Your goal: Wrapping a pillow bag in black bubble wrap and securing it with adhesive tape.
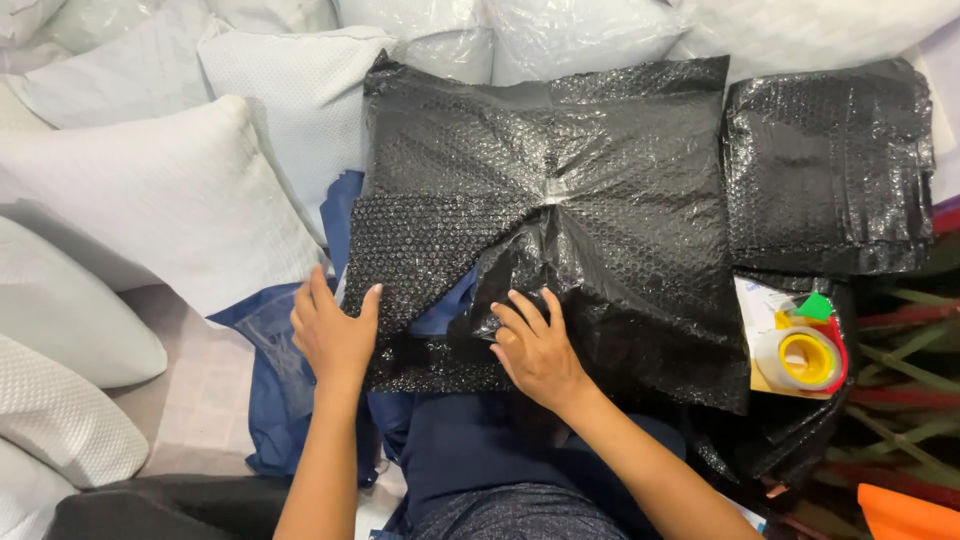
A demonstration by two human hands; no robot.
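Note:
A large parcel wrapped in black bubble wrap [590, 190] lies in front of me, its flaps folded toward a taped centre. My left hand [330, 330] presses flat on the lower left flap, fingers together. My right hand [535, 345] rests on the lower middle flap, fingertips pinching the black wrap's edge. Dark blue fabric [445, 310] shows in the gap between the flaps and beneath the parcel.
White pillows [150, 190] fill the left side and back. A folded stack of black bubble wrap [830, 160] lies at the right. Below it sits a roll of clear tape with a yellow core [808, 358] on a paper sheet. An orange object [905, 515] is at the bottom right.

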